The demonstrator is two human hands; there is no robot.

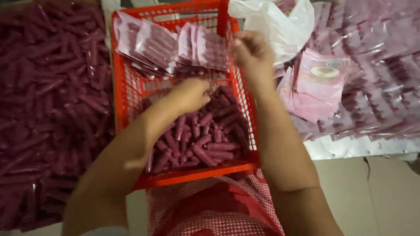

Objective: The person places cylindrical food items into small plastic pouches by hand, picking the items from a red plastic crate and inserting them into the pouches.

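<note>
Your left hand [188, 96] dips curled into the purple wrapped sticks [205, 140] heaped mid-frame in the red basket [127, 87]; what it pinches, you cannot tell. Your right hand [251, 54] pinches a filled pouch [212, 48] at upper centre. They look light and slippery: grip mid-length.

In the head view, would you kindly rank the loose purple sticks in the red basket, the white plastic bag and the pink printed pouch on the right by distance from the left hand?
From the left hand:
1. Loose purple sticks in the red plastic basket, directly beneath.
2. White plastic bag, upper right.
3. Pink printed pouch, far right.
</note>
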